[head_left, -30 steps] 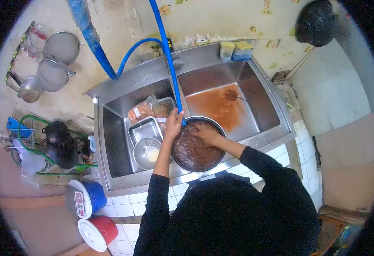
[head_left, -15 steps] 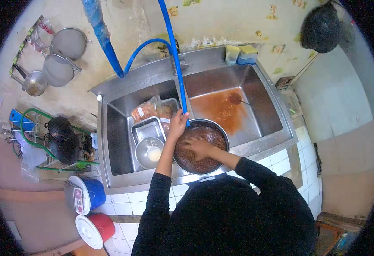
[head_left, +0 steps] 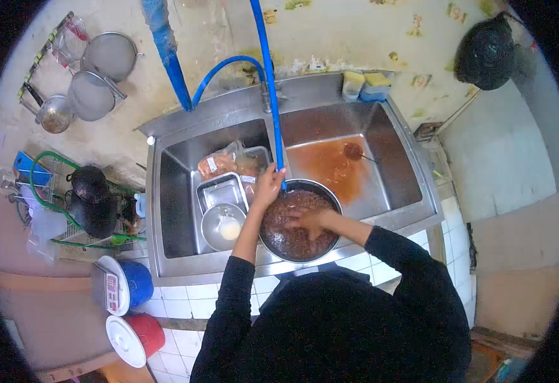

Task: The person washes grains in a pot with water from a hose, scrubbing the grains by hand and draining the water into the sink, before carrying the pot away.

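My left hand is closed around the lower end of a blue hose, whose mouth points into a round metal pot. The pot sits at the sink's front, over the divider, and holds a mass of small reddish-brown grains or beans in dark liquid. My right hand is inside the pot, fingers spread and partly sunk in the brown contents. Just left of the pot are a steel bowl with something whitish in it and a rectangular metal tray.
Plastic-wrapped food packs lie in the left basin. The right basin has brown residue and a small round strainer-like tool. Sponges sit on the back ledge. Blue and red lidded buckets stand at left.
My right hand has shifted slightly rightward in the pot, with its fingers lower in the contents. The liquid looks more stirred. My left hand keeps its grip on the hose.
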`<move>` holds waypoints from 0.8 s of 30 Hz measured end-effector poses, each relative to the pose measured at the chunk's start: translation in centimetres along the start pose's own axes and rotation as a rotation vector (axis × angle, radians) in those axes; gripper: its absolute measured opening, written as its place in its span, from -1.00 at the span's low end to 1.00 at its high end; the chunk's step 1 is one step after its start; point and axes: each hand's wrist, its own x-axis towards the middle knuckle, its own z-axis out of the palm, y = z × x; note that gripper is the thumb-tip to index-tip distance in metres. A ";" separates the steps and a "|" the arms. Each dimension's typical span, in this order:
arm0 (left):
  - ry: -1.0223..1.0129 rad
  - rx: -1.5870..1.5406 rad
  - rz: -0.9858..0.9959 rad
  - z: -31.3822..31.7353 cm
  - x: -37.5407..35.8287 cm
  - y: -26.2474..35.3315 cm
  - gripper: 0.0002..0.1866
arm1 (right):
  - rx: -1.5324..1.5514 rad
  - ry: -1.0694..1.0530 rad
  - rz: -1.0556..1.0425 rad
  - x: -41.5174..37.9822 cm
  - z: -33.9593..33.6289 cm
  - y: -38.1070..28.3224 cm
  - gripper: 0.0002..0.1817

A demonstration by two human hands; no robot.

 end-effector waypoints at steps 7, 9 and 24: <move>-0.004 -0.011 0.060 0.1 -0.1 -0.2 -0.69 | -0.279 -0.036 0.463 5.4 1.5 -1.1 -0.39; 0.002 0.004 0.083 0.1 -0.2 -0.1 -0.69 | -0.058 0.261 0.725 5.2 0.5 -1.2 -0.53; 0.070 -0.038 0.148 0.6 -0.1 -0.8 -0.68 | -0.103 0.129 0.818 0.7 1.1 1.7 -0.49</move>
